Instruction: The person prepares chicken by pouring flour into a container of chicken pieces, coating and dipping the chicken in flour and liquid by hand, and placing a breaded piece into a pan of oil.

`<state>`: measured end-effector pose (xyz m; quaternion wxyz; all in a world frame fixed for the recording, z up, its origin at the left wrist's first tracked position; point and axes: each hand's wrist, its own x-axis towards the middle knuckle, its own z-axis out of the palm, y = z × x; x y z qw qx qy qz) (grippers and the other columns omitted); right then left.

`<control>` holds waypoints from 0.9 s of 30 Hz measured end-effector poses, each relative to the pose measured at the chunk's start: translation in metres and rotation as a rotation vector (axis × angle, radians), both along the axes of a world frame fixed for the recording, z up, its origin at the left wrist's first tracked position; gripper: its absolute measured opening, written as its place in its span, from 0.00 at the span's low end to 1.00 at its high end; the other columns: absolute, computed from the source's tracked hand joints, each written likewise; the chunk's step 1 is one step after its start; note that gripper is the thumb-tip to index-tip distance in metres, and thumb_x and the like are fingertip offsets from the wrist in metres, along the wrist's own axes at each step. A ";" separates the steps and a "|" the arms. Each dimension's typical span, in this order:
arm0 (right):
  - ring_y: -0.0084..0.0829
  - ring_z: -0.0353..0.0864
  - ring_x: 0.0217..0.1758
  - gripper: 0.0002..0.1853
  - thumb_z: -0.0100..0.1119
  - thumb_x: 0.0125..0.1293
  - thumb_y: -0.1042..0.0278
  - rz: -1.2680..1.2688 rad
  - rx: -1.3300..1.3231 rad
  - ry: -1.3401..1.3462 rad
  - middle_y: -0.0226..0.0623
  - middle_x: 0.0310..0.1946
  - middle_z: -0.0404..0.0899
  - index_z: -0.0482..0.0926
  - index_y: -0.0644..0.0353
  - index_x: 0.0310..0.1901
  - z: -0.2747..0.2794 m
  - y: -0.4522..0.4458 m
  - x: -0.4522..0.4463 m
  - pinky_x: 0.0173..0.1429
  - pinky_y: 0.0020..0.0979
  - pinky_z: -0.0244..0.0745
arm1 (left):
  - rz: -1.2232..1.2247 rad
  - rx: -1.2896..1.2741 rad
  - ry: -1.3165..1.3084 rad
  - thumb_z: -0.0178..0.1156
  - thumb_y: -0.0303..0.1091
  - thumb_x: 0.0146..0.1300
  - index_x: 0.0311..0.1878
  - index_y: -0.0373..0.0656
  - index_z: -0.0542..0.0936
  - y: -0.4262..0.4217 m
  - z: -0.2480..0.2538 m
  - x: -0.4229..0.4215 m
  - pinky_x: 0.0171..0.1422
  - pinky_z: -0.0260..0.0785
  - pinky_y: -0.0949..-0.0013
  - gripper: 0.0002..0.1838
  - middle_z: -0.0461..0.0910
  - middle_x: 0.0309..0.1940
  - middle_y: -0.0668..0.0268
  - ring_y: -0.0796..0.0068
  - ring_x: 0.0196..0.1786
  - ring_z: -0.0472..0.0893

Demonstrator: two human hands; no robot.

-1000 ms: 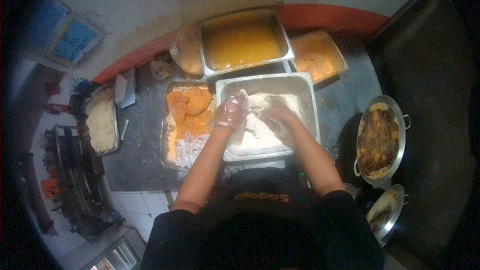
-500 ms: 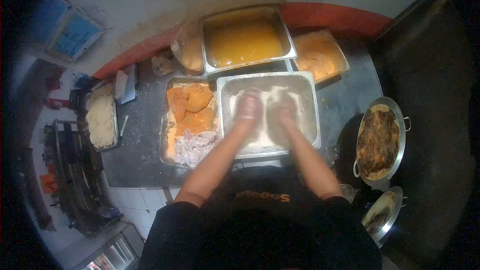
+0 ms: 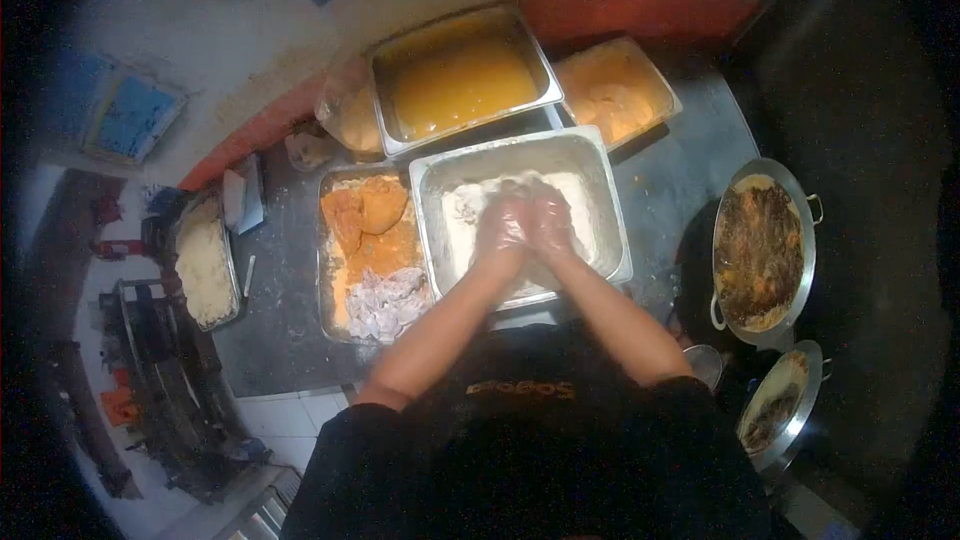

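Note:
My left hand (image 3: pixel 503 225) and my right hand (image 3: pixel 548 220), both in clear plastic gloves, are side by side in a deep metal pan (image 3: pixel 418 230). White flour (image 3: pixel 463 230) lies around them, with pale floured lumps near the fingertips. The fingers are blurred and partly in the flour, so what they hold is hidden. Left of this pan is a tray (image 3: pixel 322 310) with orange-coated pieces (image 3: pixel 365 215) and whitish floured pieces (image 3: pixel 385 305).
Behind are a pan of yellow liquid (image 3: pixel 465 85) and a tray of orange powder (image 3: pixel 615 100). A flour tray (image 3: pixel 207 265) stands far left. Two round handled pans (image 3: pixel 760 250) are at the right, with dark contents.
My hands, apart before, have come together in the flour. At first they were near the pan's middle with pale lumps, then pressed low and blurred. The view has shifted slightly.

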<state>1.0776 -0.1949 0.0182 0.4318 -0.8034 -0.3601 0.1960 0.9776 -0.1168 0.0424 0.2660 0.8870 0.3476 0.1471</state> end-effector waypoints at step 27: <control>0.33 0.82 0.44 0.20 0.62 0.53 0.81 -0.714 0.658 0.579 0.42 0.44 0.81 0.75 0.68 0.50 0.181 -0.313 0.043 0.51 0.31 0.78 | -0.143 0.259 -0.119 0.58 0.31 0.56 0.41 0.36 0.79 0.024 0.043 -0.058 0.53 0.69 0.59 0.12 0.77 0.39 0.51 0.52 0.46 0.76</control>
